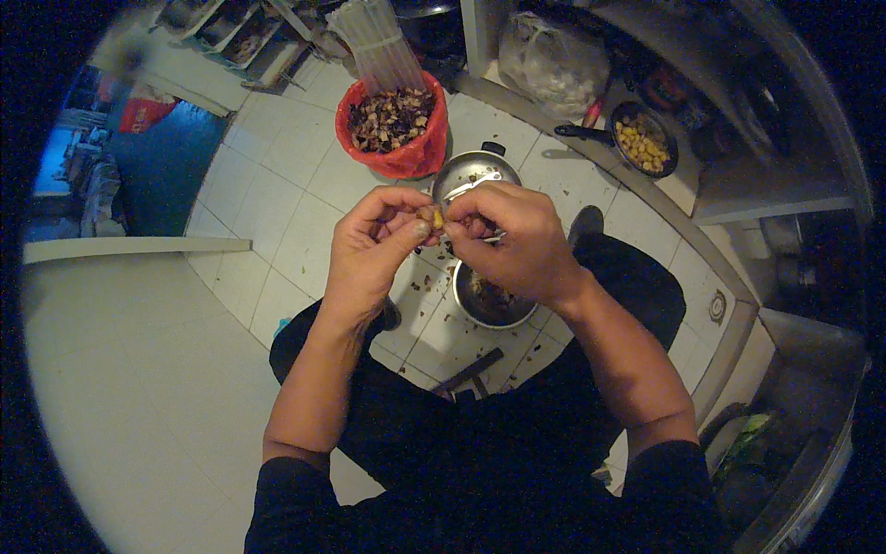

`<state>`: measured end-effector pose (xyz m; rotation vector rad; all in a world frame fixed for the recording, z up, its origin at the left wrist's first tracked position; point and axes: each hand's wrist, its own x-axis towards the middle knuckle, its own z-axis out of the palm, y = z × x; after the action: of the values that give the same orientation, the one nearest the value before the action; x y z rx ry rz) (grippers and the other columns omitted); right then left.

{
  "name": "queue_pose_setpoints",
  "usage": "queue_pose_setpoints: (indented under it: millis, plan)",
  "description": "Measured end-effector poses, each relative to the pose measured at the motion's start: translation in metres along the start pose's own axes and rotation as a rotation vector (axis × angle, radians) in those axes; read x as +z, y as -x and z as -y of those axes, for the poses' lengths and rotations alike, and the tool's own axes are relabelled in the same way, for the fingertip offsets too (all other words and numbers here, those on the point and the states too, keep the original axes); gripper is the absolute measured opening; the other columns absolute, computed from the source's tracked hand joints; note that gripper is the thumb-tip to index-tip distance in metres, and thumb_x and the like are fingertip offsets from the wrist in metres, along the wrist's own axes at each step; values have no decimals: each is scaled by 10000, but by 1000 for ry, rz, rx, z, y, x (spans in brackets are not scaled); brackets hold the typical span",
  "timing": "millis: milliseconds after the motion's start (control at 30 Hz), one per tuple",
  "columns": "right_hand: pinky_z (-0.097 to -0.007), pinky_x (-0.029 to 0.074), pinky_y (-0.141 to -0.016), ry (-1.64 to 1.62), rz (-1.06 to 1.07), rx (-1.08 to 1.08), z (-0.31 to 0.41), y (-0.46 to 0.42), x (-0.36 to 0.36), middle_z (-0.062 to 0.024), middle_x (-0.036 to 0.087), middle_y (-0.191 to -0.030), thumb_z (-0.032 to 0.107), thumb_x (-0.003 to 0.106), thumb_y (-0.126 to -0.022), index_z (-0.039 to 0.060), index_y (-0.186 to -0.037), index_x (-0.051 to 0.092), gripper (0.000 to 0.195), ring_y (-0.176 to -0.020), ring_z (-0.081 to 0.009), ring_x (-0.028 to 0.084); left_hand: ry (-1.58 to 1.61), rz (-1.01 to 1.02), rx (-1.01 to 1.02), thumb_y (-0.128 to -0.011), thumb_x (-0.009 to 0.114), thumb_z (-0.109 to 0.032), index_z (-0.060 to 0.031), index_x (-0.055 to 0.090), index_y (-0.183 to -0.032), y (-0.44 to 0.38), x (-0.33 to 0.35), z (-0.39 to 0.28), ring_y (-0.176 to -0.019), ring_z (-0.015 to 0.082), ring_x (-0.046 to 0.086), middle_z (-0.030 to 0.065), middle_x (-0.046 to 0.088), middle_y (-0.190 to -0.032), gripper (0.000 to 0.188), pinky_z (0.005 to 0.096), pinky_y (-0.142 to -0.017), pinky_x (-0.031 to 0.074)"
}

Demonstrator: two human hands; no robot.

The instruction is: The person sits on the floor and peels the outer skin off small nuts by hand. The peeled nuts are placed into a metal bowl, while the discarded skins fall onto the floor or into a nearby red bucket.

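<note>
Over the floor between my knees, my left hand pinches a small, partly peeled nut that looks like a chestnut, its yellow flesh showing. The thumb and fingertips of my right hand grip the nut's other side. Just beyond the hands lies a steel pan with a dark handle; a pale-handled knife or pair of scissors and shell bits are in it. Partly covered by my right hand, a round metal pot holds dark contents too dim to name.
A bin with a red plastic liner holds many shells. At the right, a frying pan of yellow nuts stands on a low ledge near a clear plastic bag. Shell scraps dot the tiles. A small dark stool frame shows between my legs.
</note>
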<state>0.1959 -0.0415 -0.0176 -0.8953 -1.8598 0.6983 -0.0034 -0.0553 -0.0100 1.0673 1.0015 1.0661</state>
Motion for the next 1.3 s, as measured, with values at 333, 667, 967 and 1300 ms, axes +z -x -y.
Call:
queue_pose_setpoints:
  millis: [333,667,967,1300]
  plan:
    - [-393,527,-595,16,25,22,-4,0,0,-95,655,-739,83,734,-769,57,-809,640,106,-658,-258,664,-2,34,-6,-912,657,20,26,606,-1138,-1,1,2,-902,142,670,94,689,-1007,232,285,-830,568]
    - [-383,523,-582,23,-53,56,-2,2,3,-103,633,-719,113,729,-790,57,-806,619,124,-627,-265,654,3,51,19,-917,627,39,31,595,-1142,0,2,3,-944,160,672,111,682,-1048,228,305,-870,570]
    - [-274,477,-577,83,-55,209,-4,1,-5,-52,628,-723,37,689,-798,24,-839,635,69,-617,-119,584,89,74,43,-930,585,38,21,583,-1122,0,2,-1,-1016,184,661,138,661,-1119,193,327,-888,576]
    - [-366,547,-593,-49,-7,96,-2,3,0,-120,662,-759,120,728,-810,40,-849,652,116,-649,-234,689,32,-2,1,-924,590,43,15,585,-1135,-2,4,-1,-998,173,661,121,665,-1103,213,323,-884,570]
